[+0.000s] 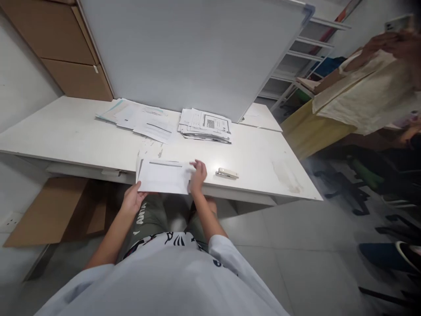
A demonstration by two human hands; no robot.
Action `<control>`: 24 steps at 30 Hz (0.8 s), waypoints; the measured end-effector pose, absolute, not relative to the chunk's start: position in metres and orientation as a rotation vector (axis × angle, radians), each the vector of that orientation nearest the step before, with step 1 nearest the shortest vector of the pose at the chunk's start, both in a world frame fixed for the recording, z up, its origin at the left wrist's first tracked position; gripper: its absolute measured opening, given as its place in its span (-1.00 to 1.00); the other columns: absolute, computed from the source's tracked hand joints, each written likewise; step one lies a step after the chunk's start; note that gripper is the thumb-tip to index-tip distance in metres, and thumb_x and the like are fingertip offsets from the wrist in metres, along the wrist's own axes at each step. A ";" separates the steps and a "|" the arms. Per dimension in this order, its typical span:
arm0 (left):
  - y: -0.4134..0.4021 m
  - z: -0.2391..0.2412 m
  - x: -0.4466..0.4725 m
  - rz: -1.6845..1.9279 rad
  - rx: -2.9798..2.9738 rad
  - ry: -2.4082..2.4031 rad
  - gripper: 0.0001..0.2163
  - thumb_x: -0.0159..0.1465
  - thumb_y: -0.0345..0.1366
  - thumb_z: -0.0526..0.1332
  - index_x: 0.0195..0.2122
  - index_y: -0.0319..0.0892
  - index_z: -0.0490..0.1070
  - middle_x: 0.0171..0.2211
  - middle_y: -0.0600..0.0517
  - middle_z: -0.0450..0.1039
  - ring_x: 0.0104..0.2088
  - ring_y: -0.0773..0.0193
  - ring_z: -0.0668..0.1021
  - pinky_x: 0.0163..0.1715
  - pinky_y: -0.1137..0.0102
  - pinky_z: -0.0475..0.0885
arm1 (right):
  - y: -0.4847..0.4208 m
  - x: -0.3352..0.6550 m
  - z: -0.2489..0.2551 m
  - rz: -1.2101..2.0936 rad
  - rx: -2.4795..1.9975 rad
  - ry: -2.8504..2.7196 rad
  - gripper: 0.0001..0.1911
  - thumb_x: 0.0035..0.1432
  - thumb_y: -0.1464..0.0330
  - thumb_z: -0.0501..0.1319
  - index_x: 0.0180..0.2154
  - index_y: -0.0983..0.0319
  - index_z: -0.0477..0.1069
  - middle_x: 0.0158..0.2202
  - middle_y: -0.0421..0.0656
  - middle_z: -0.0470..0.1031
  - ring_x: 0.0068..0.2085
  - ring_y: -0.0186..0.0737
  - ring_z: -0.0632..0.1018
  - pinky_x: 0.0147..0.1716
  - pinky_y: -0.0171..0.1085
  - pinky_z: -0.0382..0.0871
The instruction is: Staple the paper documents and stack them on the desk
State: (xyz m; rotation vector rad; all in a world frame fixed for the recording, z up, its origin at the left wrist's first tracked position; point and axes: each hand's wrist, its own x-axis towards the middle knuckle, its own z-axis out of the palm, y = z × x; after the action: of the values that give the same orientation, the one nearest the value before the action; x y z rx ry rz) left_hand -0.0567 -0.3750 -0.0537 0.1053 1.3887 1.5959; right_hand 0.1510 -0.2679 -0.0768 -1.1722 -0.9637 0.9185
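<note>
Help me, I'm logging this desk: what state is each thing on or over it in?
White printed paper sheets: held in left hand.
Cream oblong stapler: lying unheld.
White and bluish paper sheets: fanned, overlapping.
Thick white paper stack: piled unevenly.
Large grey rectangular board: standing.
Brown cardboard boxes: stacked.

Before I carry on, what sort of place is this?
Probably an office or similar workroom: a long white desk bears a thick stack of printed white paper sheets and a small, cream-coloured, oblong stapler.
</note>
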 end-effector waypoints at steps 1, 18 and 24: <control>-0.387 -0.057 -0.052 1.565 0.069 1.390 -0.91 0.26 -0.44 0.19 -0.36 -0.18 0.48 -0.40 -0.04 0.58 -0.43 0.27 0.62 -0.39 0.37 0.60 | -0.291 0.158 -0.086 0.872 -1.213 -0.885 -0.53 0.28 0.05 -0.12 -0.11 0.23 0.36 -0.25 -0.07 0.53 -0.14 -0.18 0.53 -0.09 -0.20 0.40; -0.401 -0.064 -0.024 1.472 0.334 1.495 -0.89 0.23 -0.34 0.20 -0.40 -0.16 0.50 -0.45 0.00 0.53 -0.52 0.32 0.52 -0.52 0.47 0.49 | -0.354 0.210 -0.099 1.577 -1.104 -0.836 -0.58 -0.17 0.17 0.33 -0.22 0.19 0.46 -0.41 -0.24 0.52 -0.39 -0.28 0.47 -0.40 -0.32 0.33; -0.390 -0.067 -0.033 1.493 0.510 1.468 -0.66 -0.06 -0.15 0.45 -0.30 -0.19 0.49 -0.32 0.01 0.55 -0.36 0.28 0.55 -0.41 0.47 0.47 | -0.348 0.209 -0.101 1.567 -1.118 -0.832 -0.64 -0.25 0.23 0.40 -0.32 0.19 0.46 -0.57 -0.33 0.40 -0.50 -0.35 0.37 -0.46 -0.35 0.21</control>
State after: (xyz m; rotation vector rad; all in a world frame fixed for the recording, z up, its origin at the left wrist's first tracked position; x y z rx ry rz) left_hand -0.0333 -0.3898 -0.0671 0.5100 1.4677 1.4932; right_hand 0.2095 -0.3476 -0.1010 -1.1177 -0.8324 1.5668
